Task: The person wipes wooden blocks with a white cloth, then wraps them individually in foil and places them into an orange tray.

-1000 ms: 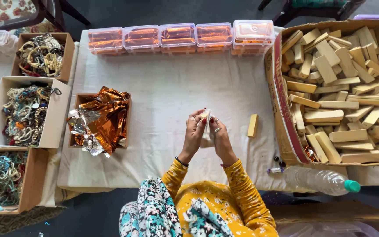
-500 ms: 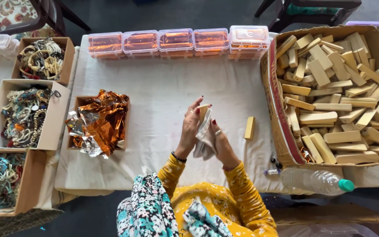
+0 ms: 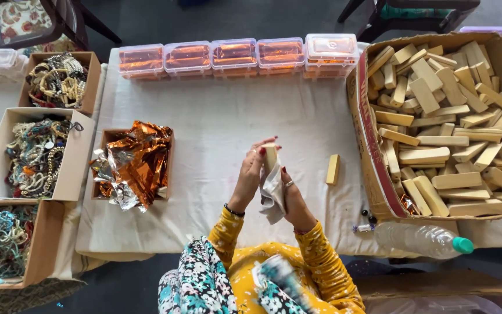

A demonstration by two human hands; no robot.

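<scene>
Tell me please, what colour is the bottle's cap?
Teal green cap, seen in the head view.

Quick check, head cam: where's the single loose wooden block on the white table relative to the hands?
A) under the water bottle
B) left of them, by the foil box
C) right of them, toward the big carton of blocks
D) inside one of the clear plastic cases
C: the loose wooden block lies on the cloth to the right of the right hand, between it and the big carton.

matt wooden block (image 3: 270,157), soft cloth (image 3: 273,195), crinkled glossy foil (image 3: 136,164)
</scene>
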